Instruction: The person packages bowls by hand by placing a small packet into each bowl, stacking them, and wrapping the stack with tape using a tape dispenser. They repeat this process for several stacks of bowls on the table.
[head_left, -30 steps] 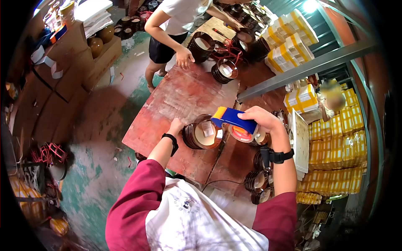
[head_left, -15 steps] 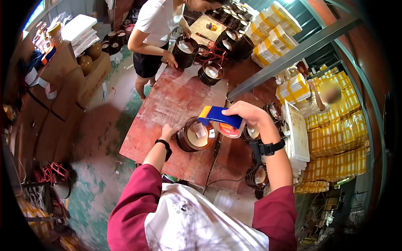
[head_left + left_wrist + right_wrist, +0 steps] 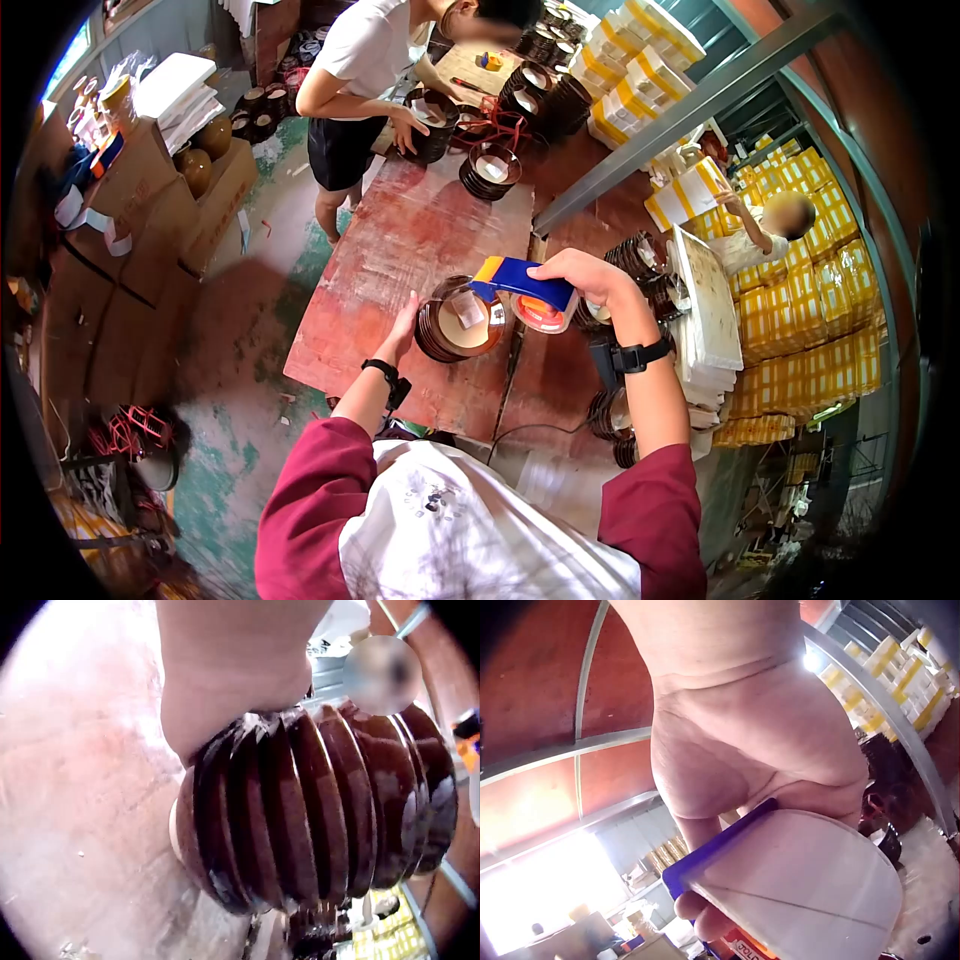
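Tape dispenser [image 3: 530, 282], clamped in right fingers [image 3: 712, 924] — long axis crosswise, pointing left; left fingers [image 3: 412, 304] seemingly straight against bowls [image 3: 315, 817].

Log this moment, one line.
left hand: touching stacked glossy brown bowls | right hand: gripping blue plastic tape dispenser | bowls: on worn red table

tape dispenser [image 3: 537, 284]: blue, yellow-orange | bowls [image 3: 319, 817]: dark brown, cream | tabletop [image 3: 370, 265]: mottled red | boxes [image 3: 650, 85]: white, yellow-striped
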